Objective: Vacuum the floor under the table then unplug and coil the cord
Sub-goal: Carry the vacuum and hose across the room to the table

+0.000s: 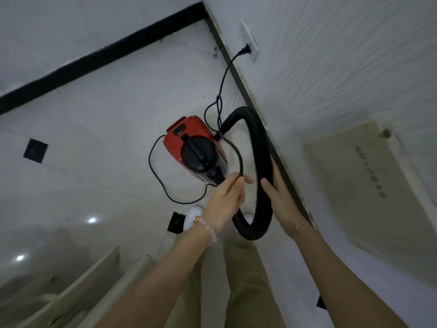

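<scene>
A red and black canister vacuum (196, 150) stands on the pale tiled floor by the wall. Its black ribbed hose (261, 147) curves in a big loop to the vacuum's right. My right hand (276, 197) clasps the hose between thumb and fingers. My left hand (227, 197) grips a narrow black strap (233, 147) that runs up to the vacuum's far end; the hose passes under this hand. The thin power cord (151, 162) trails round the vacuum on the floor, and its plug (246, 50) sits in the white wall outlet (250, 36).
A dark skirting strip (238, 76) runs along the wall on the right, another along the far wall. A beige panel (359, 176) hangs on the right wall. Pale furniture edges (78, 287) show at the lower left. My white shoes (194, 216) stand near the vacuum.
</scene>
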`<state>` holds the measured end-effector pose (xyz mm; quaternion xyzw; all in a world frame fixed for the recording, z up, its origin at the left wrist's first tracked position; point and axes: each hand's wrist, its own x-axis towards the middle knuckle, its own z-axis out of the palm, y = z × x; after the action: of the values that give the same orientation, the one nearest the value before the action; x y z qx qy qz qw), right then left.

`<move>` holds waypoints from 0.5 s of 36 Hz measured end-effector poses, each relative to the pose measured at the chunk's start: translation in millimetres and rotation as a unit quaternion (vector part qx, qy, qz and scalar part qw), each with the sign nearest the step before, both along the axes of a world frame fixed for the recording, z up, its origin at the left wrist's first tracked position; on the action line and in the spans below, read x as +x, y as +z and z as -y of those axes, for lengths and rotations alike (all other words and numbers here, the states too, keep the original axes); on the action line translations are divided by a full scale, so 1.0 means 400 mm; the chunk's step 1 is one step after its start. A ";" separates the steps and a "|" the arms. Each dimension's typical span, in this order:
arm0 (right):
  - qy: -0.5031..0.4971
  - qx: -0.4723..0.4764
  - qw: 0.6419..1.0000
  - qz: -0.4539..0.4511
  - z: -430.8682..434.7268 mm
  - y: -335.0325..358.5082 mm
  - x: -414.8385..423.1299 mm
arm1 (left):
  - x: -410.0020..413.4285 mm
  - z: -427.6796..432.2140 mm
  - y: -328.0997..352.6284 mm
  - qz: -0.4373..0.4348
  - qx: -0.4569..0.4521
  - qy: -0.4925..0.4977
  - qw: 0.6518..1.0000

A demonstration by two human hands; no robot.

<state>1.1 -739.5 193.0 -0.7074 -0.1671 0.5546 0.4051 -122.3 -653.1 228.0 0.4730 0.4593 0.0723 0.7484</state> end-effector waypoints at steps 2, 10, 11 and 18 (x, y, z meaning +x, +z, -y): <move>0.020 0.011 0.999 -0.045 -0.009 0.021 -0.006 | 0.008 0.007 0.040 -0.003 0.007 -0.020 1.000; 0.042 -0.004 0.993 -0.114 -0.022 0.039 -0.006 | 0.044 0.069 0.086 -0.086 0.146 -0.101 0.980; 0.037 -0.005 0.992 -0.122 -0.019 0.036 -0.002 | 0.046 0.075 0.084 -0.096 0.163 -0.096 0.977; 0.018 -0.001 0.964 -0.264 -0.020 0.032 0.015 | 0.024 0.119 0.037 -0.173 0.202 -0.147 0.953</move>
<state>7.3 -731.5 205.7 -0.5330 -0.0661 0.7294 0.4237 -112.5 -700.9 243.0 0.6818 0.4830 -0.0300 0.5486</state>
